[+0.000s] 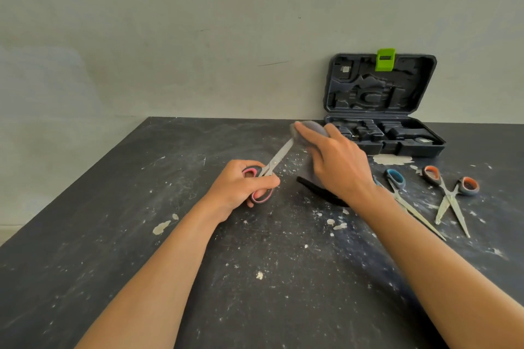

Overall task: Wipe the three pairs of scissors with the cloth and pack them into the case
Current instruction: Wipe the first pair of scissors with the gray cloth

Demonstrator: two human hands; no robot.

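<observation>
The dark table (113, 235) is scuffed and dusted all over with pale flecks and crumbs, thickest around the middle where the work is going on, and a flat pale patch of dried stuff (392, 159) lies just in front of the case. A plain grey-green wall (198, 37) rises behind the table's far edge.

Off to the right, two pairs of scissors lie on the tabletop: the blue-handled scissors (397, 181), blades closed and pointing towards the near right, partly hidden at the handle end by the right forearm, and the orange-handled scissors (450, 193) just beside them, blades crossed open.

The case (381, 110) stands open at the back right, its lid leaning up against the wall with a green latch (385, 59) at the top edge. The lower tray shows moulded dark recesses; I cannot tell what, if anything, sits in them.

The left hand (241, 187) clenches the handles of the pink-handled scissors (272, 167), blades angled up and away. The right hand (334, 161) grasps the grey cloth (310, 129), wrapped over the blade tips, its loose end trailing down to the table beneath the wrist.
</observation>
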